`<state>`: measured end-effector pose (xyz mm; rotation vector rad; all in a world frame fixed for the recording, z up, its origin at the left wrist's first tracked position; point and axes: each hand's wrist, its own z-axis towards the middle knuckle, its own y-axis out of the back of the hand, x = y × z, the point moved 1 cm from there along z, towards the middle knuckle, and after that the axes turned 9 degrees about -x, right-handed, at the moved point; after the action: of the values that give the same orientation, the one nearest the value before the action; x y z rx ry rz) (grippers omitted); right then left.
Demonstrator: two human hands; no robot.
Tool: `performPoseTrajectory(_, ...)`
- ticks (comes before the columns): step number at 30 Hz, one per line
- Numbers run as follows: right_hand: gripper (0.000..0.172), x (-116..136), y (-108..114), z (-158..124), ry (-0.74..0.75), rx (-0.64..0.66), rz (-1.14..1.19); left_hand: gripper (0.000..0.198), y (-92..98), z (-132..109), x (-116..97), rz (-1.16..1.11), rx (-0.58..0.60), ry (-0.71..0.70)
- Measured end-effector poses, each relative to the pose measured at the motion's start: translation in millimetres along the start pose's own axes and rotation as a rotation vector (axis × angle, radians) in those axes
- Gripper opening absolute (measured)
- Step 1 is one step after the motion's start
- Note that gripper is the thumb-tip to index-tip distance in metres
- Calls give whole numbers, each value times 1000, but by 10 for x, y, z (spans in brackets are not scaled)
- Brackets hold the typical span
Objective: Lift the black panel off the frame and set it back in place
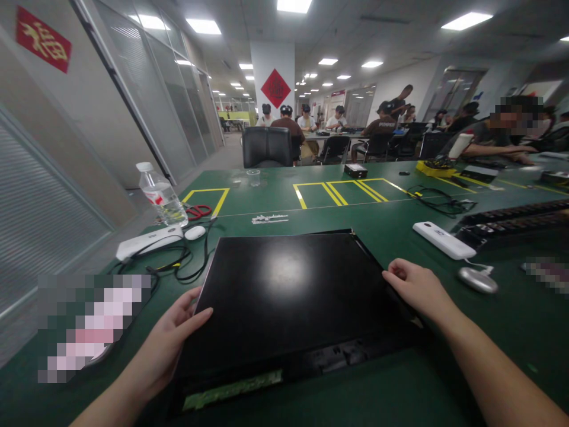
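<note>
A flat black LCD screen panel [284, 296] lies before me, slightly skewed over a black frame [368, 252] whose edge shows at the back and right. Along the panel's near edge runs a green circuit strip [233, 390]. My left hand [171, 332] grips the panel's left edge, thumb on top and fingers partly hidden beneath. At the right, my right hand [415, 290] has its fingers curled and pinched at the black frame's side edge. Whether the panel's left side is raised off the table I cannot tell.
Left on the green table [249, 204] are a water bottle [162, 196], red-handled scissors [198, 212], a white power bank [151, 242] and cables. Another white power bank [444, 240] and a silver mouse-like device [478, 280] lie right. Small white pieces [269, 219] sit behind the panel. People work further back.
</note>
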<state>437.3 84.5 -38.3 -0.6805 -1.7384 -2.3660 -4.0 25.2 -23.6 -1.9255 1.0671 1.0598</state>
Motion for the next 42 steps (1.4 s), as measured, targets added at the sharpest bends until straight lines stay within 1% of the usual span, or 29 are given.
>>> performPoseTrajectory(6,22,-8,-11,12,0,-3,-12,79,50,43,38,-7,22,-12)
performPoseTrajectory(16,22,-3,-5,17,1,-2,-20,83,-23,-9,10,-2,-5,0)
performPoseTrajectory(27,24,-15,2,30,-10,25,-17,88,-12,-42,4,1,-1,7)
performPoseTrajectory(32,25,-27,1,33,-13,16,14,95,-5,-17,24,-24,23,15)
performPoseTrajectory(35,25,-35,-5,32,-4,-2,40,99,-3,-17,34,-25,3,5)
performPoseTrajectory(38,25,-37,-5,31,2,-14,43,95,-12,-26,25,-21,-21,-16)
performPoseTrajectory(42,24,-42,-6,37,6,0,59,89,-19,-26,-7,-18,-8,-33)
